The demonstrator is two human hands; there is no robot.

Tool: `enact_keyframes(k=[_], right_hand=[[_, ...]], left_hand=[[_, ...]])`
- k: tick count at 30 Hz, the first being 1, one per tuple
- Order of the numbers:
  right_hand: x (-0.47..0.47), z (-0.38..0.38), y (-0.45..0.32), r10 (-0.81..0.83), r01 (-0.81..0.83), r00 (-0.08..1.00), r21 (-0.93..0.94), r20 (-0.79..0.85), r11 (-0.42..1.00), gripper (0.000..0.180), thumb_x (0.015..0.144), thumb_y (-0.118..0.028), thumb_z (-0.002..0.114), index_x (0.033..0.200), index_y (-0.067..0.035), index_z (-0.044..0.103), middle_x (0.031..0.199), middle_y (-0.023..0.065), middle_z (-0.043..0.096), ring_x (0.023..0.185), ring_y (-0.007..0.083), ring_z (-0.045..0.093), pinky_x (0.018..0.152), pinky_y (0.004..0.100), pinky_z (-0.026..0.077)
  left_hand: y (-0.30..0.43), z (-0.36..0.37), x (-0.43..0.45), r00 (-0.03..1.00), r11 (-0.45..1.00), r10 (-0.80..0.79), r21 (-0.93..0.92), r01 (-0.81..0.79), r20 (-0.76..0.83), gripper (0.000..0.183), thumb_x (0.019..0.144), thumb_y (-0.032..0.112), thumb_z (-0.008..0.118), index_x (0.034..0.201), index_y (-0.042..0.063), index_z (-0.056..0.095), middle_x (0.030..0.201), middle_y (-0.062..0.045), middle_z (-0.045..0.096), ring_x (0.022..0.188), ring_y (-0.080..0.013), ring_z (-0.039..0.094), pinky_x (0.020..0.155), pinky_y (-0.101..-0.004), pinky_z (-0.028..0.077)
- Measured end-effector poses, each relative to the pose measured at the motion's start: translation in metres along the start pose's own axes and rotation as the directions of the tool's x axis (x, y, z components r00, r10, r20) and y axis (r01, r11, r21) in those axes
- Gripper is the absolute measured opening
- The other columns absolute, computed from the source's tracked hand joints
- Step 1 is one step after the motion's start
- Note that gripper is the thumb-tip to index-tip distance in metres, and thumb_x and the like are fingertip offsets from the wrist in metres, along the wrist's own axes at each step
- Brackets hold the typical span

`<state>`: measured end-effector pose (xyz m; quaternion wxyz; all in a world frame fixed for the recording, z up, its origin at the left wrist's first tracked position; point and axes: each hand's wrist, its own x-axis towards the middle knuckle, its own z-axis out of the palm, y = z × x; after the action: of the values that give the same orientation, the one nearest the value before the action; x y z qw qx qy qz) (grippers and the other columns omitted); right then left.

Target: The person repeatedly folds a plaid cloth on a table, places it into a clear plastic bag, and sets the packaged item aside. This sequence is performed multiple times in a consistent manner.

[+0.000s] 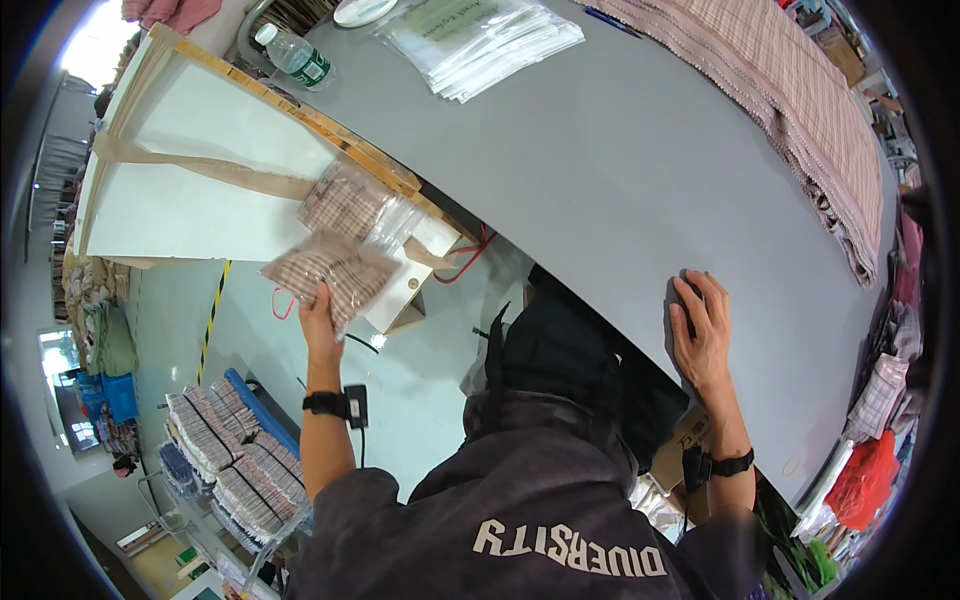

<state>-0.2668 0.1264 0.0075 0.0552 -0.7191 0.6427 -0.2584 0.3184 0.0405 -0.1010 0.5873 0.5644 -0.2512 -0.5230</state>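
In my left hand is a clear plastic bag of folded brown checked fabric, gripped at its near edge with the thumb on top. It is held out beyond the table's left edge. A similar bagged checked piece lies just past it on a white board or box with brown tape. My right hand rests palm down on the grey table, fingers apart and slightly bent. Dark shadow shows under its fingers, and I see nothing held there.
Flat clear plastic bags are stacked at the table's far side, near a water bottle and a blue pen. Pink checked fabric covers the far right. A cart with bundled textiles stands at lower left on the floor.
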Motion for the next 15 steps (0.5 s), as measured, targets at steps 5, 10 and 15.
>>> enact_keyframes(k=[5,10,15], right_hand=[[0.001,0.0,-0.001,-0.013,0.012,1.0,-0.018,-0.021,1.0,0.031,0.093,-0.006,0.071,0.124,-0.004,0.07,0.133,0.0144,0.063,0.125,0.041,0.058,0.107,0.05,0.049],[0.002,-0.001,-0.001,-0.016,0.016,0.999,-0.006,-0.049,1.0,0.033,0.091,-0.005,0.072,0.124,-0.004,0.07,0.132,0.0145,0.063,0.124,0.0405,0.058,0.106,0.0495,0.049],[0.006,-0.008,0.002,0.008,-0.006,0.999,0.04,-0.036,0.999,0.033,0.089,-0.007,0.074,0.122,-0.005,0.07,0.129,0.0145,0.063,0.121,0.039,0.06,0.102,0.0483,0.051]], left_hand=[[-0.02,-0.028,0.115,0.982,0.992,-0.086,0.08,0.101,-0.167,0.044,0.102,0.027,0.07,0.129,-0.006,0.06,0.12,-0.011,0.071,0.101,-0.0222,0.071,0.085,-0.0337,0.059],[-0.081,-0.067,0.189,0.95,0.828,-0.024,0.527,0.194,-0.313,0.062,0.093,0.035,0.078,0.131,-0.012,0.063,0.114,-0.016,0.075,0.099,-0.0253,0.071,0.083,-0.0355,0.056],[-0.057,-0.052,0.193,0.867,0.286,0.481,0.958,-0.012,-0.132,0.068,0.088,0.038,0.077,0.139,-0.003,0.059,0.121,-0.028,0.071,0.109,-0.0437,0.069,0.097,-0.048,0.054]])
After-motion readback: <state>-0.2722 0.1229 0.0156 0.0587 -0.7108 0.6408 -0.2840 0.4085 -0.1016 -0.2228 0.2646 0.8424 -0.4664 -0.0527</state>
